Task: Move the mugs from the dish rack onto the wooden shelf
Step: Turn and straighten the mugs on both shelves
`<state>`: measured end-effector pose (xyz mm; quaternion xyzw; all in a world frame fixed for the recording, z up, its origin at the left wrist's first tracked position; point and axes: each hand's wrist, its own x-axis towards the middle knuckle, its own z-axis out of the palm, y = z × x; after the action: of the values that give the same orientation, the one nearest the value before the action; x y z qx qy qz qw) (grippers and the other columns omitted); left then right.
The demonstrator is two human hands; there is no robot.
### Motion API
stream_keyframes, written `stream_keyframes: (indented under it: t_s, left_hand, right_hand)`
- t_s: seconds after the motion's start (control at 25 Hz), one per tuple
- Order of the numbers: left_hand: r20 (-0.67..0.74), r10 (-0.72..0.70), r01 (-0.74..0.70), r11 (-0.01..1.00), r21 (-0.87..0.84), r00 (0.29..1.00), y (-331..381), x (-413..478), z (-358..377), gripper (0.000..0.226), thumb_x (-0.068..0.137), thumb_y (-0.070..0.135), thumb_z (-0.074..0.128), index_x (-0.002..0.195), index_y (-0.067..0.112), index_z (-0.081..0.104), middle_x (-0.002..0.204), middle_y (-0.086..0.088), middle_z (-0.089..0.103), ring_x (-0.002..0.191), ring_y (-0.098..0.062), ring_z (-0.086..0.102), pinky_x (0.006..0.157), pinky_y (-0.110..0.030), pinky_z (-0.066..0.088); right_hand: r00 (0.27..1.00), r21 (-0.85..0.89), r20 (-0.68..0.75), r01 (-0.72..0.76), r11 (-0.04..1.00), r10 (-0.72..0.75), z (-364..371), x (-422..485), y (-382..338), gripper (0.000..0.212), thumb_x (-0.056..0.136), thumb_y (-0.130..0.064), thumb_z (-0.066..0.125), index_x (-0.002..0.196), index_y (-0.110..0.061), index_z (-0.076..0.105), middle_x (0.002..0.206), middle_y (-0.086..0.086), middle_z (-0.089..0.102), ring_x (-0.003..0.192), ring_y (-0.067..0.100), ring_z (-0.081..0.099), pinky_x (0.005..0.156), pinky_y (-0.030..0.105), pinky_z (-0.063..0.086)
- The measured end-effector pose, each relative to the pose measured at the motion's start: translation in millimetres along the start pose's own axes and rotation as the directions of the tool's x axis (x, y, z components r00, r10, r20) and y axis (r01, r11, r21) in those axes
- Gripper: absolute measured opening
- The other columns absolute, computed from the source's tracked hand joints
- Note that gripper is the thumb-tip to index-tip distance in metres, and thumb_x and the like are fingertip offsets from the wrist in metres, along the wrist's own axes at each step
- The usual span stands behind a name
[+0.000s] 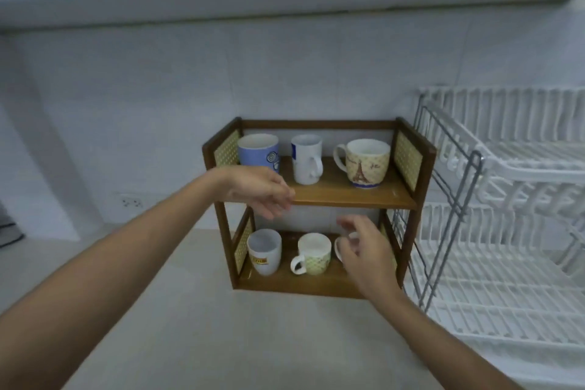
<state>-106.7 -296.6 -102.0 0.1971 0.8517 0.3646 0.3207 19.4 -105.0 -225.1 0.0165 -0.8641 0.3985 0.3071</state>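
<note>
Head view: wooden shelf (354,198) standing on pale bench (221,326) against tiled wall, dish rack (506,231) just beside on right, white wire tiers, no mugs visible in shown part of rack. Upper shelf board carrying three mugs upright: blue mug (258,152) at left, white mug (306,159) in middle with handle facing forward, Eiffel-print mug (367,163) at right with handle to left. Lower board carrying white logo mug (264,251) at left, patterned cream mug (313,254) in middle with handle at front-left, plus one more mug (343,247) at right, mostly hidden behind right hand (364,258). Right hand with fingers loosely curled at rim and handle of that hidden mug; cannot tell whether gripping or just let go. Left hand (262,191) empty, fingers relaxed and apart, hovering at front edge of upper board, just below blue mug. Judged nearly finished: six mugs on shelf. Handling, as judgement: glazed ceramic, rigid, moderately heavy for size, smooth and likely slick if damp from rack, chips or cracks on knocks against wood frame or neighbouring mugs. Best hold through handle loop with thumb on top, or wrap round body for handle-less-facing ones; tight spacing on lower board calling for straight, careful withdrawal to avoid clinking patterned cream mug.
</note>
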Motion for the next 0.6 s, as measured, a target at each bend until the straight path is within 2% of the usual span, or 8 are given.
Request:
stream_keyframes:
  t_s: [0.12,0.2,0.24,0.28,0.36,0.44,0.52,0.6]
  left_hand:
    - [-0.280,0.109,-0.095,0.994,0.063,0.954,18.7,-7.6,-37.7,0.022,0.093,0.026,0.058,0.108,0.010,0.061,0.109,-0.009,0.069,0.092,-0.016,0.069,0.078,-0.027,0.058]
    - [-0.583,0.223,-0.079,0.962,0.262,0.781,26.8,-1.7,-52.9,0.025,0.090,0.025,0.060,0.112,0.013,0.060,0.116,-0.010,0.065,0.100,-0.021,0.065,0.082,-0.030,0.055]
    - [-0.656,0.266,0.008,0.924,0.383,0.706,29.3,1.9,-57.9,0.034,0.090,0.029,0.061,0.120,0.013,0.055,0.122,-0.011,0.062,0.106,-0.025,0.061,0.086,-0.033,0.052]
    - [-0.671,0.282,0.103,0.875,0.474,0.686,30.0,6.7,-62.3,0.046,0.089,0.034,0.061,0.127,0.012,0.049,0.127,-0.012,0.058,0.111,-0.028,0.057,0.089,-0.035,0.049]
    - [-0.635,0.229,0.228,0.801,0.554,0.738,27.2,20.6,-67.2,0.068,0.086,0.049,0.061,0.137,0.010,0.037,0.135,-0.014,0.049,0.118,-0.030,0.050,0.093,-0.036,0.045]
    - [-0.615,0.164,0.291,0.768,0.570,0.771,22.2,33.7,-70.5,0.082,0.083,0.061,0.055,0.142,0.009,0.033,0.142,-0.014,0.043,0.124,-0.030,0.046,0.096,-0.034,0.041]
    - [-0.600,0.108,0.313,0.772,0.553,0.793,18.9,42.7,-74.2,0.092,0.081,0.070,0.048,0.145,0.008,0.028,0.148,-0.013,0.037,0.129,-0.029,0.042,0.099,-0.032,0.039]
    - [-0.565,0.027,0.305,0.820,0.485,0.825,15.9,48.4,-76.3,0.100,0.077,0.076,0.046,0.148,0.007,0.024,0.151,-0.012,0.033,0.132,-0.030,0.039,0.101,-0.033,0.037]
  right_hand:
    - [0.992,0.041,0.018,0.120,0.992,-0.121,-13.1,90.6,-51.8,0.023,0.087,-0.012,0.056,0.107,-0.020,0.063,0.102,-0.007,0.063,0.092,0.004,0.057,0.076,0.014,0.042]
    - [0.966,-0.067,0.222,0.153,0.986,-0.135,-20.0,151.2,-76.3,0.028,0.089,-0.010,0.052,0.112,-0.018,0.064,0.114,0.002,0.065,0.102,0.014,0.059,0.083,0.021,0.044]
    - [0.921,-0.172,0.372,0.191,0.966,-0.116,-22.4,177.8,-82.7,0.033,0.089,-0.009,0.050,0.119,-0.019,0.061,0.124,0.004,0.061,0.112,0.019,0.055,0.089,0.025,0.042]
    - [0.854,-0.290,0.516,0.252,0.923,-0.072,-23.5,199.8,-85.4,0.039,0.091,-0.011,0.049,0.127,-0.022,0.055,0.133,0.005,0.054,0.119,0.022,0.050,0.095,0.028,0.040]
    - [0.731,-0.451,0.681,0.373,0.811,0.042,-17.8,227.0,-80.0,0.045,0.094,-0.023,0.048,0.139,-0.027,0.042,0.144,0.006,0.043,0.126,0.026,0.044,0.102,0.036,0.038]
    - [0.683,-0.478,0.727,0.422,0.770,0.078,-5.1,237.3,-72.3,0.050,0.095,-0.030,0.047,0.143,-0.029,0.035,0.149,0.006,0.038,0.130,0.027,0.041,0.106,0.041,0.036]
    - [0.632,-0.486,0.770,0.494,0.721,0.085,7.1,240.9,-66.4,0.055,0.096,-0.016,0.046,0.145,-0.033,0.029,0.155,0.003,0.028,0.137,0.026,0.033,0.109,0.042,0.033]
    - [0.539,-0.503,0.830,0.617,0.606,0.140,12.0,244.6,-63.3,0.075,0.092,0.001,0.044,0.146,-0.043,0.016,0.159,-0.002,0.015,0.141,0.026,0.025,0.109,0.047,0.034]
